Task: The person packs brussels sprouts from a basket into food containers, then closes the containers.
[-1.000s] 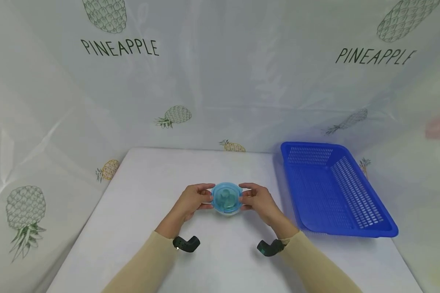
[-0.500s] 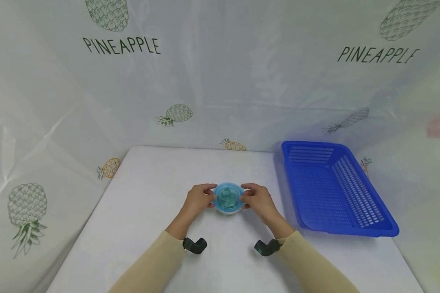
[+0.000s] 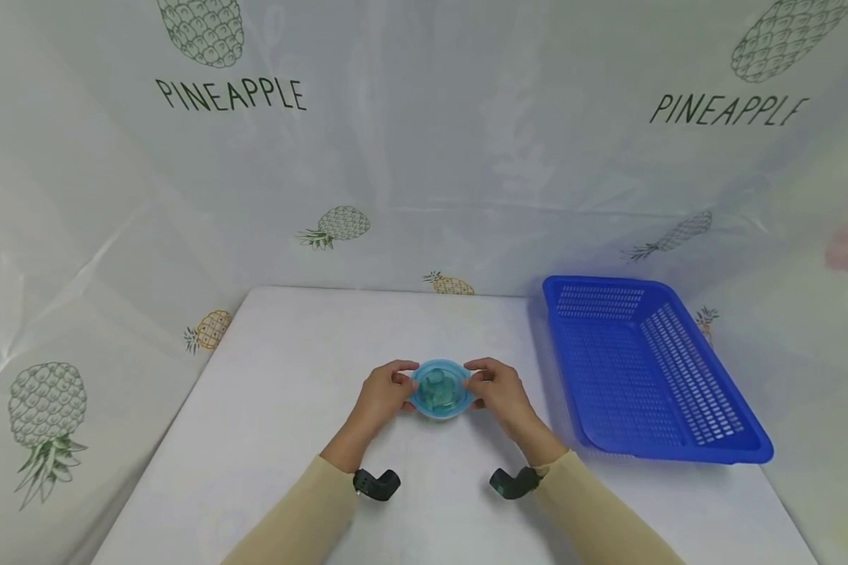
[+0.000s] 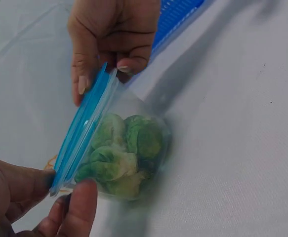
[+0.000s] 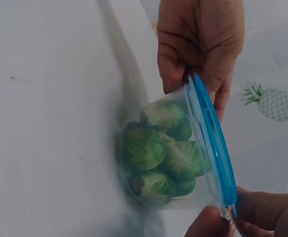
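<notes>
A clear round plastic food container [image 4: 161, 129] with a blue lid [image 3: 441, 363] is between the two hands near the middle of the table. Several Brussels sprouts [image 5: 144, 149] show through its wall. My left hand [image 3: 380, 394] pinches the left side of the rim, with thumb and fingertips at the lid's edge. On the opposite side my right hand [image 3: 500, 395] grips the rim in the same way. Both wrist views show the lid lying along the container's rim, with a clear band below the blue one.
A blue perforated plastic basket [image 3: 575, 377] stands on the right side of the white table [image 3: 311, 337]. Behind and beside the table hangs a pale sheet [image 3: 424, 157] printed with pineapples. Each wrist wears a dark band, the left one [image 3: 377, 485] and the right one [image 3: 514, 483].
The left hand and forearm have shifted slightly to the right, and the container has moved slightly right with them. Both hands still hold its rim. The basket stays in place.
</notes>
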`<state>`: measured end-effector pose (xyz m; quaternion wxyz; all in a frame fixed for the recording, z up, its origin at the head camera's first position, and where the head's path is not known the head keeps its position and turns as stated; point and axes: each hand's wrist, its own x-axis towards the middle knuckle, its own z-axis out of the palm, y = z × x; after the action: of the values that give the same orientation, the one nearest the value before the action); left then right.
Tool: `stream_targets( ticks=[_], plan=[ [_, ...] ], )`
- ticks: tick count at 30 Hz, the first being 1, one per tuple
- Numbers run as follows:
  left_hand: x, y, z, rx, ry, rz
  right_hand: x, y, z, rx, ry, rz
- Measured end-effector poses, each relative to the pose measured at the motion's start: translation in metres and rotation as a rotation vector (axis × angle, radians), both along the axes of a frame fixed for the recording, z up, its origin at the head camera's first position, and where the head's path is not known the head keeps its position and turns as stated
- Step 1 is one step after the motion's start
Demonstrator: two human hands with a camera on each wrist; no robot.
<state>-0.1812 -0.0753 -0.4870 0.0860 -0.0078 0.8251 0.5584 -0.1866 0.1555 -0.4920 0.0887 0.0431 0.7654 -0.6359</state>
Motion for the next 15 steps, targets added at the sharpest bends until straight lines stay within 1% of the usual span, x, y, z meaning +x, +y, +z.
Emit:
stream_targets(
  ticks=[2,4,8,12,15],
  plan=[
    [0.000,0.000,0.000,0.019,-0.018,-0.005,-0.002,0.002,-0.003,-0.025,-0.034,0.008],
    [-0.001,-0.001,0.000,0.033,-0.019,-0.021,-0.004,0.004,-0.006,-0.057,-0.072,0.021],
    [-0.002,-0.004,-0.004,0.072,-0.031,-0.042,-0.008,0.007,-0.009,-0.127,-0.131,0.051],
    [-0.005,-0.008,-0.010,0.157,-0.062,-0.048,-0.012,0.009,-0.012,-0.177,-0.129,0.093],
    [-0.006,-0.008,-0.010,0.215,-0.078,-0.054,-0.014,0.012,-0.014,-0.199,-0.103,0.123]
  ],
)
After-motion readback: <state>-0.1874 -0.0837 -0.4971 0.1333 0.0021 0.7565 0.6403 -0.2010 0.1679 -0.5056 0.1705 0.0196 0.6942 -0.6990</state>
